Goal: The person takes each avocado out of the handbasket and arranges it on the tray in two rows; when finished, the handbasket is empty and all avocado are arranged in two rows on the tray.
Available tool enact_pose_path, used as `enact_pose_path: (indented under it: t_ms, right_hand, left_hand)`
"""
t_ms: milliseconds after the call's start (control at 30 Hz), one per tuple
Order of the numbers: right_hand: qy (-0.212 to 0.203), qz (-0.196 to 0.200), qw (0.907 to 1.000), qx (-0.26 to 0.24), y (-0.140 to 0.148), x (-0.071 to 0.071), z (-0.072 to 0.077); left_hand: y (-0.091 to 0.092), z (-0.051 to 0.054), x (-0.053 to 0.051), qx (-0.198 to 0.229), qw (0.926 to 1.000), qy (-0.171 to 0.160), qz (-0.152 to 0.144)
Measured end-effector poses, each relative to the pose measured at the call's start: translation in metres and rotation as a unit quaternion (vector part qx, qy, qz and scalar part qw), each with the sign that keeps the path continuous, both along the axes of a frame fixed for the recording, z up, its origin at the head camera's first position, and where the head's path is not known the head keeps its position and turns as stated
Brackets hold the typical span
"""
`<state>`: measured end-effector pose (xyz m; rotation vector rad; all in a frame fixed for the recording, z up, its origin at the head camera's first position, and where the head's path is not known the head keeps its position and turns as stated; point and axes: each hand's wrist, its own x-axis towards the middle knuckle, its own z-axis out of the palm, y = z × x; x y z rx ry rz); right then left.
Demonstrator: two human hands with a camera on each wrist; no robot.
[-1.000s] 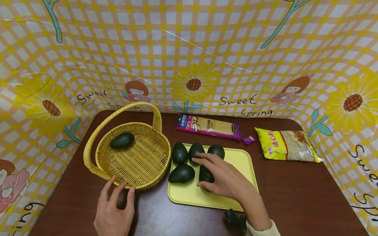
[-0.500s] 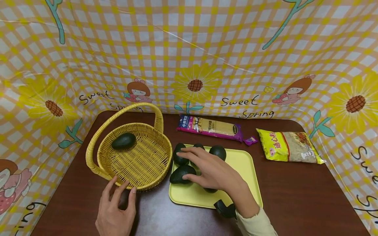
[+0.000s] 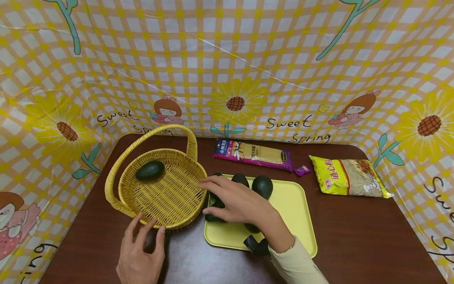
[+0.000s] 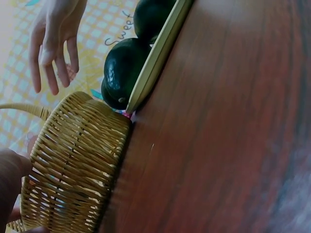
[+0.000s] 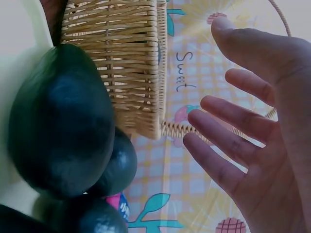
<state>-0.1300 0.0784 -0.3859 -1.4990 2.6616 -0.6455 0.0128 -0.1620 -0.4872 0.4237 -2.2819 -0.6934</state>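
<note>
My right hand (image 3: 235, 199) hovers palm down over the left side of a yellow tray (image 3: 294, 217); its fingers are spread and hold nothing. In the right wrist view the palm and fingers (image 5: 233, 126) show bare beside dark green avocados (image 5: 63, 121). Several avocados lie on the tray, including one at the back (image 3: 262, 187) and one partly hidden under my hand (image 3: 214, 215). My left hand (image 3: 142, 250) holds the near rim of a wicker basket (image 3: 173, 225), its curved fingers at the edge. A single avocado (image 3: 150, 170) lies inside the basket, at the back left.
A purple pasta packet (image 3: 253, 154) lies behind the tray, with a small purple sachet (image 3: 302, 170) near its end. Farther right is a yellow pasta bag (image 3: 349, 176). The basket's tall handle (image 3: 142, 138) arches over its left side. Checked cloth (image 3: 234, 59) surrounds the table.
My right hand has moved left across the tray, from above the front avocado toward the basket's right rim, holding nothing. My left hand has stayed at the basket's rim.
</note>
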Motion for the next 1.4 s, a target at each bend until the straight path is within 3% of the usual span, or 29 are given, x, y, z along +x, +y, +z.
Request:
enact_pose_path:
  t_ms: [633,1400]
  right_hand:
    - [0.012,0.018,0.9994,0.028,-0.047,-0.022,0.006]
    - [-0.027,-0.002,0.9925,0.119,-0.099,-0.041,-0.001]
  left_hand:
    - [-0.003,-0.004,-0.002,-0.009,0.9999,0.005,-0.004]
    - [-0.003,-0.004,-0.002,-0.006,1.0,0.003,-0.007]
